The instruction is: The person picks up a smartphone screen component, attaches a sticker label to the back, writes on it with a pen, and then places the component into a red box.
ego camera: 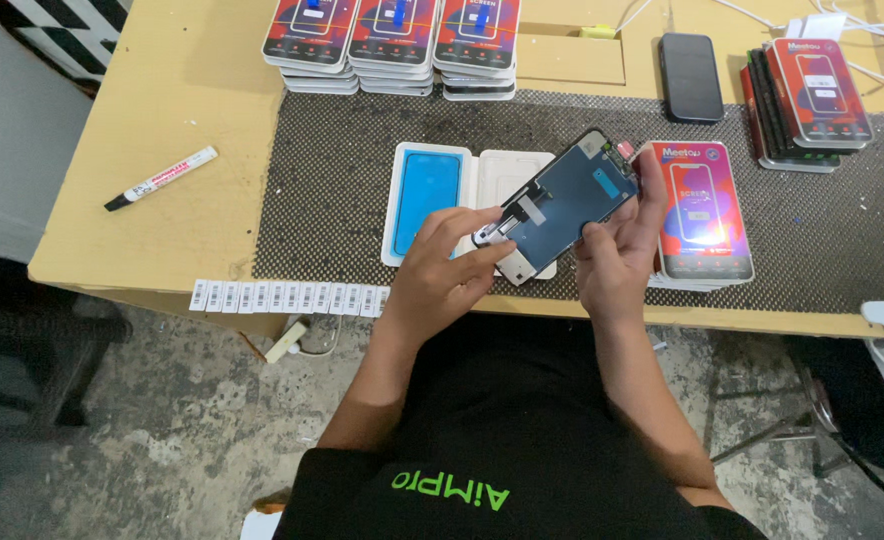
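Head view, 1 frame.

Item 1: phone screen panel (567, 200), dark, back side up, tilted with its far end up to the right. It is lifted off the counter (192, 90), over the near middle of the mat, so I can see its underside.

Item 2: my right hand (617, 250), clasped on the panel's right edge, thumb laid on the back; it carries the weight.

Item 3: my left hand (447, 265), fingertips pinched at the panel's near-left end, at the pale flex strip there. I judge it is working that strip while the other hand steadies.

Item 4: open white tray (482, 175), lying flat on the mat beneath the panel, a blue film sheet (427, 188) in its left half. It sits directly under the hands, near to reach.

Item 5: black mesh mat (342, 220), covering the counter's right part, likely as a soft surface for the panels.

Item 6: red printed box (702, 215), flat on the mat, just right of my right hand.

Item 7: 3 stacks of like boxes (392, 45) at the far edge; 1 more stack (812, 95) far right.

Item 8: dark phone (690, 75), face up, far right of middle.

Item 9: white marker pen (162, 178) on the bare counter, left, well apart.

Item 10: strip of small labels (287, 297) hanging along the near counter edge.
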